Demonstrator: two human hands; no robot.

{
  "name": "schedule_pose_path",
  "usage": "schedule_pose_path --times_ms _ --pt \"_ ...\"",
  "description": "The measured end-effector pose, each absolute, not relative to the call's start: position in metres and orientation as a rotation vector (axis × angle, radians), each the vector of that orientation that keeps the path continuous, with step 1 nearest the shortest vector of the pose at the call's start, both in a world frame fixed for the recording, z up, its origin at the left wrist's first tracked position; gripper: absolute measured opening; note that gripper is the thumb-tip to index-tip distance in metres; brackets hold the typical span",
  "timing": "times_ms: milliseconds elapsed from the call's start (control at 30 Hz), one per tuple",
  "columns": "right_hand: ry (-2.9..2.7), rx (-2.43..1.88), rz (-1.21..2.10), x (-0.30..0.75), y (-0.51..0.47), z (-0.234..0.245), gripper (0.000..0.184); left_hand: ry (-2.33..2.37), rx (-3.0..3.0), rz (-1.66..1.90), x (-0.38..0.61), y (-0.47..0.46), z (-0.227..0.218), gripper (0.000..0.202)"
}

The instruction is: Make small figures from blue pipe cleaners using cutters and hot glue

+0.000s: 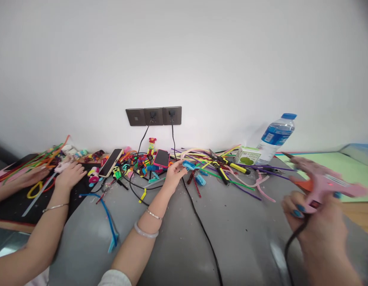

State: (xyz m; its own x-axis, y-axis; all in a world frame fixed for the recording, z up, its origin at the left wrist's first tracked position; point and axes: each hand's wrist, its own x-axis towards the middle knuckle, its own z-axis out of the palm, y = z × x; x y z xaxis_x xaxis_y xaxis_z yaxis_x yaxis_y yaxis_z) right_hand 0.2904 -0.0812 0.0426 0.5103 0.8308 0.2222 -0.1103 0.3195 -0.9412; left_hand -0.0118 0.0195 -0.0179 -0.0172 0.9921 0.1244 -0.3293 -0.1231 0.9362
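My right hand (320, 222) is wrapped round the handle of a pink hot glue gun (323, 176), raised at the right with its nozzle pointing left; hand and gun are slightly blurred. A black cord hangs from its grip. Over the middle of the table, my left hand (174, 174) pinches a small bright blue fuzzy piece (189, 165), perhaps bent pipe cleaner. Just beyond the fingertips lie another blue fuzzy piece (200, 180) and a dark red glittery strip (197, 186). Pliers with yellow and black handles (221, 172) rest among colourful pipe cleaners (246, 186) to the right.
At the left, a co-worker's hands (69, 174) work over a black mat. Phones (111, 162), small fuzzy figures (94, 174) and a black cable (198, 218) lie across the grey table. A tilted water bottle (276, 139) and a small box (248, 155) stand by the wall.
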Motion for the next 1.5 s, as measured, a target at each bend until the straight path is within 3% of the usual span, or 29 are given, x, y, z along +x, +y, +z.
schedule_pose_path --times_ms 133,233,333,633,1500 --pt "-0.988 -0.964 0.884 0.24 -0.056 0.074 0.052 0.878 1.004 1.432 -0.013 0.019 -0.014 0.045" --pt "-1.123 -0.861 0.713 0.221 -0.045 0.091 0.069 0.866 0.976 1.435 -0.014 0.019 -0.012 0.046" --pt "-1.305 -0.859 0.677 0.217 -0.034 0.087 0.064 0.861 0.955 1.454 -0.013 0.019 -0.012 0.048" --pt "-1.672 -0.893 1.006 0.221 -0.007 0.013 0.05 0.852 0.819 1.396 -0.004 0.019 -0.009 0.043" --pt "-1.797 -0.946 1.077 0.219 -0.009 0.014 0.055 0.852 0.884 1.365 -0.002 0.018 -0.013 0.042"
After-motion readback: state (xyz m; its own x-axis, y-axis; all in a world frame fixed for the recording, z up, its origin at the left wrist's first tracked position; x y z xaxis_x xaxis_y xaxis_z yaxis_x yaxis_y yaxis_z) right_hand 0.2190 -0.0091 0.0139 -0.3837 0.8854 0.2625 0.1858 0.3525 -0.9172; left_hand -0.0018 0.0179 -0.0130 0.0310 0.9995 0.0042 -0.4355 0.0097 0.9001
